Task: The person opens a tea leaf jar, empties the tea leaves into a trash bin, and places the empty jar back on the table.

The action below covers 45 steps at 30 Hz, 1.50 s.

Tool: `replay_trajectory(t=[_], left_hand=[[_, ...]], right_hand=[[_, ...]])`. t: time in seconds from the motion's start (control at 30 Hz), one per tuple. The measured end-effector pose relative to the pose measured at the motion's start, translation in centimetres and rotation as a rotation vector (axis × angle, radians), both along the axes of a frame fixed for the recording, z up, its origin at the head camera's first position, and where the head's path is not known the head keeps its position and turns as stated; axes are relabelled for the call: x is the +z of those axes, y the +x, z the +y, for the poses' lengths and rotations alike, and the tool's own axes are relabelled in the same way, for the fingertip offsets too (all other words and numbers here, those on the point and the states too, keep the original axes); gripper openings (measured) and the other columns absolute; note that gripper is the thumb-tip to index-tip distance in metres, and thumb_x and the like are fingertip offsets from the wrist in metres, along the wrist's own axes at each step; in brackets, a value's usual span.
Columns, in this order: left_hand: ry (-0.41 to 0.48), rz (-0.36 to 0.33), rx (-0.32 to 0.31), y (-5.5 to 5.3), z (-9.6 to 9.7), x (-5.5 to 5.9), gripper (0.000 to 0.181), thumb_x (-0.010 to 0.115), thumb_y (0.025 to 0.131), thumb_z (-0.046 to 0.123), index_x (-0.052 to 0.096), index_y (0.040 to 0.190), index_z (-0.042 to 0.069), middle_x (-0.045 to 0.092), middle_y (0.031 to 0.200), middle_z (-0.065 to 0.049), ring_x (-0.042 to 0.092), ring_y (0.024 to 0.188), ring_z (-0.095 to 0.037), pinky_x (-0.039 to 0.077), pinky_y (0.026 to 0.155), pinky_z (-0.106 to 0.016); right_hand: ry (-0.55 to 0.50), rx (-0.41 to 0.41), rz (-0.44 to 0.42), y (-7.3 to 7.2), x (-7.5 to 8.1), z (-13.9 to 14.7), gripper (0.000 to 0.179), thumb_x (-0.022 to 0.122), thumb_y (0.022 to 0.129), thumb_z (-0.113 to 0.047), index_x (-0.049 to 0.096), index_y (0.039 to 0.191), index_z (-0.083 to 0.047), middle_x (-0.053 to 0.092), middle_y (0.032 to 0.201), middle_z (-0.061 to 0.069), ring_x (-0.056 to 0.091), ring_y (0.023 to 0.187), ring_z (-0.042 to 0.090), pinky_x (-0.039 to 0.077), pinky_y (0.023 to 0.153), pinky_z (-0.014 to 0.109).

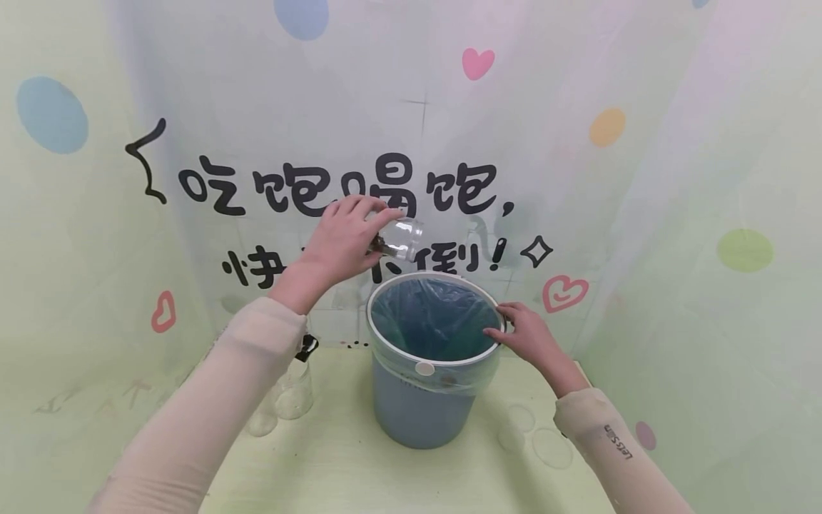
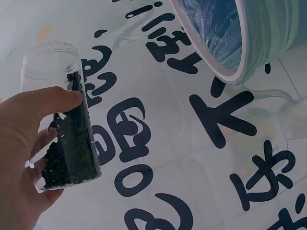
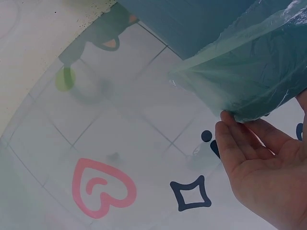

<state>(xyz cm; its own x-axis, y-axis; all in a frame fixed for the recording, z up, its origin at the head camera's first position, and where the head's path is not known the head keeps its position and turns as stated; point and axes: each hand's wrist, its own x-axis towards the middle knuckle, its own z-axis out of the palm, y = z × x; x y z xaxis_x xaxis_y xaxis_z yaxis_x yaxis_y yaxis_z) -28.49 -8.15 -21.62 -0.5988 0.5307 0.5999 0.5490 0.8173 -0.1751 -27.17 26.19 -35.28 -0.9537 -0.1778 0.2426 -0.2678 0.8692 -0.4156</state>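
In the head view my left hand (image 1: 343,239) grips a clear jar (image 1: 406,238), tilted on its side above the bin with its mouth toward the right. Dark, dry leaf-like flakes (image 2: 64,158) lie inside the jar in the left wrist view, mostly near its base. A blue-grey trash bin (image 1: 420,414) stands upright below, with a pale rim and a translucent plastic bag (image 1: 443,314) folded over it. My right hand (image 1: 528,334) holds the bin's right rim, thumb on the inner side. Its fingers (image 3: 235,148) touch the bag from outside in the right wrist view.
Clear jars (image 1: 294,394) stand on the table (image 1: 321,471) left of the bin, partly behind my left sleeve. Several clear round discs (image 1: 552,448) lie to the right. A printed curtain (image 1: 359,93) hangs close behind the bin.
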Motion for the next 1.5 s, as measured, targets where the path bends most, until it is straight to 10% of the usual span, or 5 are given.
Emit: replay_trajectory(t=[1.5], left_hand=[[-0.144, 0.091, -0.023, 0.4, 0.8, 1.5, 0.069, 0.082, 0.079, 0.018, 0.051, 0.14, 0.028, 0.051, 0.14, -0.008, 0.043, 0.134, -0.032, 0.033, 0.116, -0.052]], right_hand=[[-0.013, -0.016, -0.017, -0.1, 0.1, -0.1, 0.058, 0.075, 0.089, -0.029, 0.058, 0.133, 0.007, 0.057, 0.135, 0.026, 0.06, 0.12, 0.043, 0.052, 0.1, 0.054]])
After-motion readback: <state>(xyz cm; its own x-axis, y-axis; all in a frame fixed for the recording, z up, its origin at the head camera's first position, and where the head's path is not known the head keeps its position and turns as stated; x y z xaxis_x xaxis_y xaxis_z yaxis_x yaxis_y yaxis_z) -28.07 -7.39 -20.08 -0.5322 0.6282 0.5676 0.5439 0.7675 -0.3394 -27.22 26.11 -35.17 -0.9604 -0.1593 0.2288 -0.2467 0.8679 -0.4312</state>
